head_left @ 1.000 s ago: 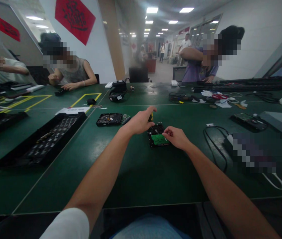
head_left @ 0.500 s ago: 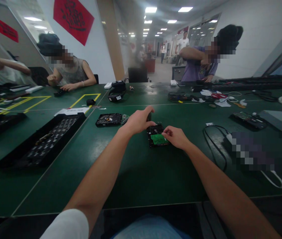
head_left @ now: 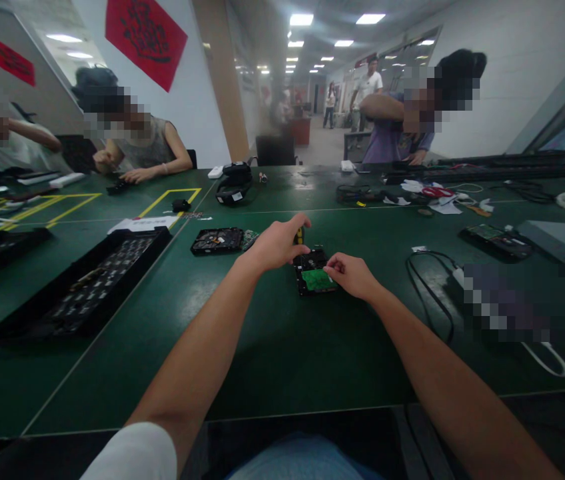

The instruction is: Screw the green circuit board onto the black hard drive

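Observation:
A hard drive (head_left: 307, 288) with a green circuit board (head_left: 317, 279) lies on the green table in front of me. At its far left corner my left hand (head_left: 281, 243) is closed around a screwdriver (head_left: 300, 236), of which only the black and yellow handle shows. The screwdriver's tip is hidden. My right hand (head_left: 350, 273) is closed in a pinch, its fingertips touching the board's right edge; what sits between them is too small to make out. Left of my left hand are a second hard drive (head_left: 216, 241) and a loose circuit board (head_left: 249, 239).
A long black tray (head_left: 107, 283) holding small parts stands at left. To the right are a black cable (head_left: 430, 293), a pixelated object (head_left: 505, 303), another drive (head_left: 495, 241) and a grey box (head_left: 562, 241). Black pouches (head_left: 235, 183) lie farther back. Co-workers sit across the table.
The screwdriver handle has turned in my left hand, showing yellow where it looked dark. Both hands and the hard drive stay nearly in place.

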Available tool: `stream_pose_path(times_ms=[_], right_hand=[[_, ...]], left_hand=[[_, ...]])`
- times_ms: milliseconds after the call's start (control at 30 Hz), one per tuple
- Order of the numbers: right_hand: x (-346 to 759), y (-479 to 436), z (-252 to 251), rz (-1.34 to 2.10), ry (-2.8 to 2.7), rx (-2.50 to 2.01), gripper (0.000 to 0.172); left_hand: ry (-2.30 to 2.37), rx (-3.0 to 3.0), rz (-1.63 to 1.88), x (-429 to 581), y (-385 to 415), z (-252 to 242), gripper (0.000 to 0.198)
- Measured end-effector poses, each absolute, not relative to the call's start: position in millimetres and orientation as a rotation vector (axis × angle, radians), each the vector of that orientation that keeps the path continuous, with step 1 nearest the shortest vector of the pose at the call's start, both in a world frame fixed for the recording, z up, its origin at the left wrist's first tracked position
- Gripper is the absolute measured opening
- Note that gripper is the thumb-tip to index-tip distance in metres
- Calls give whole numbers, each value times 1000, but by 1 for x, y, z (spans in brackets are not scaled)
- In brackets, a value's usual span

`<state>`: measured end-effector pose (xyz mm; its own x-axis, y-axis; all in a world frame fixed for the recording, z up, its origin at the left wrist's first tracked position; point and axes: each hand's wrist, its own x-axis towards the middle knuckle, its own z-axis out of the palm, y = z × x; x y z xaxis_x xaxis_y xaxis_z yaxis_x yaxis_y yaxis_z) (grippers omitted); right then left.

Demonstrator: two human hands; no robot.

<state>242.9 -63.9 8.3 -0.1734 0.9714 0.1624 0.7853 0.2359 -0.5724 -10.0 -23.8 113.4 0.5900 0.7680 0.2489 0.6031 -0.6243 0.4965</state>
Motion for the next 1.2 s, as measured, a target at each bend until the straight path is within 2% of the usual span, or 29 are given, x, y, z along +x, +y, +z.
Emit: stream_pose_path(times_ms=[233, 400, 600, 800, 967, 1200], right_hand=[[244, -63, 7, 523, -2022, -1607, 22], [244, -62, 3, 505, -2006, -1563, 20], [244, -62, 4, 455, -2015, -1572, 16], [244, -62, 4, 477, -1995, -1579, 16], [244, -62, 4, 489, -1995, -1574, 17], [243, -64, 6, 502, -1991, -1584, 19]], left_hand=[[1142, 2503, 682, -9, -24, 114, 48], [825, 2453, 687, -7, -26, 116, 39], [818, 2409, 746, -7, -28, 120, 29], [819, 2140, 744, -8, -26, 117, 40], [660, 1943, 679, -11, -21, 115, 25], [628, 1664, 639, -15, -20, 116, 32]])
